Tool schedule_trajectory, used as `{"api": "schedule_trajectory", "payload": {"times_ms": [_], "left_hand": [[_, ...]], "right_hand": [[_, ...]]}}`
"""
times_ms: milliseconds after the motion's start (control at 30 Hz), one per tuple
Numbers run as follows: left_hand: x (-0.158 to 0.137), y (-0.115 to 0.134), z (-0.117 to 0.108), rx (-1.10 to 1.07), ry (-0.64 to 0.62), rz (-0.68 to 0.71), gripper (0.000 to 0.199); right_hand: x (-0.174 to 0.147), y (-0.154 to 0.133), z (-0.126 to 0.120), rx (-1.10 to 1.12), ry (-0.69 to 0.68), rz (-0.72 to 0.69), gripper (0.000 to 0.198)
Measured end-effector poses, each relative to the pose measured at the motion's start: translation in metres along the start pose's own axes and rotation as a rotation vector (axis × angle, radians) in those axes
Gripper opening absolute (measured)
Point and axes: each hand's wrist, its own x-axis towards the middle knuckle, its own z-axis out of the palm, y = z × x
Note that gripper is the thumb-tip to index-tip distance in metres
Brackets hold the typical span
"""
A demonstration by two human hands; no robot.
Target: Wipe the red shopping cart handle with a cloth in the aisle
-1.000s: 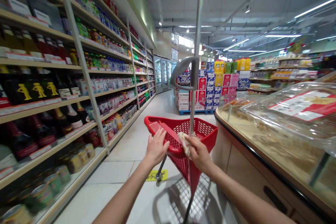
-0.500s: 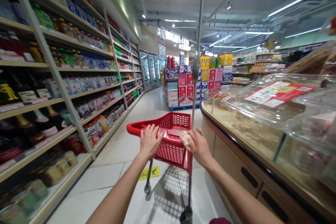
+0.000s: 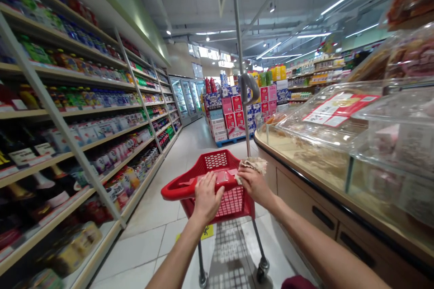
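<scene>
A red plastic shopping cart (image 3: 217, 159) with a mesh basket stands right in front of me. My left hand (image 3: 208, 194) lies over the middle of its red handle (image 3: 179, 190), fingers curled over the top. At the handle's right end, my right hand (image 3: 254, 185) grips a crumpled, pale patterned cloth (image 3: 256, 165), part of which sticks up above the fingers. The cloth touches the handle there. A metal pole (image 3: 238, 31) with a grey hook-shaped grip (image 3: 249, 88) rises just beyond my right hand. Two of the cart's wheels show below.
Shelves of bottles and cans (image 3: 84, 119) line the left side. Close on the right is a wooden counter (image 3: 305, 194) with clear plastic food packs (image 3: 332, 122). Stacked drink boxes (image 3: 233, 113) stand ahead, with glass-door fridges (image 3: 186, 95) beyond. A yellow floor sticker (image 3: 207, 232) lies under the cart.
The cart has swung round slightly, its basket and rear legs shifting in view. The cloth has bunched up above my right hand. My left hand has moved a little right in view.
</scene>
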Motion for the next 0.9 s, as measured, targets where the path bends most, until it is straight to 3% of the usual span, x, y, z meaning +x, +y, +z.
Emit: {"api": "schedule_trajectory", "payload": {"times_ms": [133,233,333,400,500,600,700,767,900], "left_hand": [[-0.004,-0.004,0.003,-0.028,0.056,0.015,0.041],[-0.006,-0.010,-0.001,-0.103,0.070,-0.012,0.039],[-0.006,-0.002,-0.013,-0.310,0.086,-0.094,0.038],[-0.002,0.009,-0.021,-0.541,0.129,-0.171,0.040],[0.010,0.024,-0.030,-0.770,0.119,-0.300,0.045],[0.025,0.021,-0.037,-0.710,0.031,-0.372,0.035],[0.033,0.005,-0.044,-0.464,0.172,-0.262,0.024],[0.032,-0.007,-0.048,-0.271,0.239,-0.135,0.025],[0.022,-0.020,-0.052,-0.175,-0.061,0.017,0.018]], "right_hand": [[0.016,-0.022,-0.016,0.351,0.172,0.205,0.017],[0.033,-0.051,-0.021,0.769,0.204,0.430,0.016],[0.048,-0.066,-0.016,1.081,0.189,0.582,0.020],[0.053,-0.066,-0.006,1.146,0.195,0.655,0.022],[0.050,-0.054,0.011,0.957,0.185,0.687,0.019],[0.040,-0.038,0.016,0.488,0.225,0.451,0.014],[0.028,-0.026,0.011,0.205,0.223,0.150,0.020],[0.021,-0.020,0.007,0.091,0.184,0.068,0.024],[0.008,-0.007,0.006,-0.146,0.001,0.061,0.023]]}}
